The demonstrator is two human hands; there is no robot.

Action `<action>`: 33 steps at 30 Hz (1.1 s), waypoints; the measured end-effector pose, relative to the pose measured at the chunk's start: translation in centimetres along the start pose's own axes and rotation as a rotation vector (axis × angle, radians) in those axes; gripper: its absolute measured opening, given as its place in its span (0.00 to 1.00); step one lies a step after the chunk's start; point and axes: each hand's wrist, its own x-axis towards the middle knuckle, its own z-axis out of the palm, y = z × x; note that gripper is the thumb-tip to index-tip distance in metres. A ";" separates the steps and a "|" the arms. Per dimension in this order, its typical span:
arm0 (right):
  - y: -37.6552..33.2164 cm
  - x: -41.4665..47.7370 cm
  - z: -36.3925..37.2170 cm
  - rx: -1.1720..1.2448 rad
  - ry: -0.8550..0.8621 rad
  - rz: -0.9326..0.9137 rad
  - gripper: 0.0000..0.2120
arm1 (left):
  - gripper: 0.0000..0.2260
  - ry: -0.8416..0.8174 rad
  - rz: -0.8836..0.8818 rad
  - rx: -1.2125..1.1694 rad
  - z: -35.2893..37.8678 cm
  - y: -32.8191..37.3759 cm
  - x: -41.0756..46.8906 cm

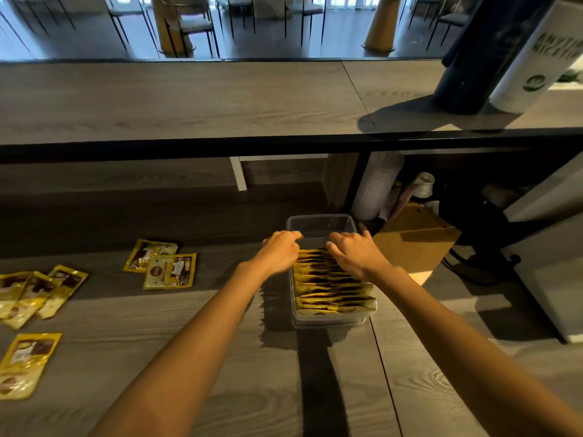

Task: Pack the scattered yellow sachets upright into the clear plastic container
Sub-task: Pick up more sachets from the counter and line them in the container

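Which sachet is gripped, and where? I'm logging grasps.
None clearly: both the left hand and right hand rest palm-down on the upright sachets' top edges in the container, fingers curled; any pinch is hidden.

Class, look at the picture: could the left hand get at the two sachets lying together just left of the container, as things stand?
Probably yes. The left hand rests at the container rim, and only bare counter lies between it and the two sachets; nothing blocks the way.

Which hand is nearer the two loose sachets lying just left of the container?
Left. The left hand is at the container's left wall, on the side facing the two loose sachets; the right hand is over its right side, farther away.
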 end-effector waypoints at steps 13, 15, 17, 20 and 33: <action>-15.7 -0.5 8.2 0.069 -0.009 -0.321 0.17 | 0.16 0.344 -0.334 -0.022 -3.4 -14.2 -8.5; -18.7 0.0 10.2 0.075 -0.144 -0.320 0.20 | 0.15 0.326 -0.433 -0.021 -3.4 -17.4 -10.5; -21.6 0.7 12.0 0.040 -0.257 -0.328 0.24 | 0.16 0.314 -0.527 -0.003 -3.5 -20.6 -12.3; -25.6 1.7 13.8 -0.052 -0.353 -0.332 0.29 | 0.19 0.301 -0.646 0.056 -3.5 -25.4 -14.6; -30.8 4.4 16.7 -0.192 -0.315 -0.235 0.31 | 0.30 0.182 -0.897 -0.028 -3.6 -33.6 -16.5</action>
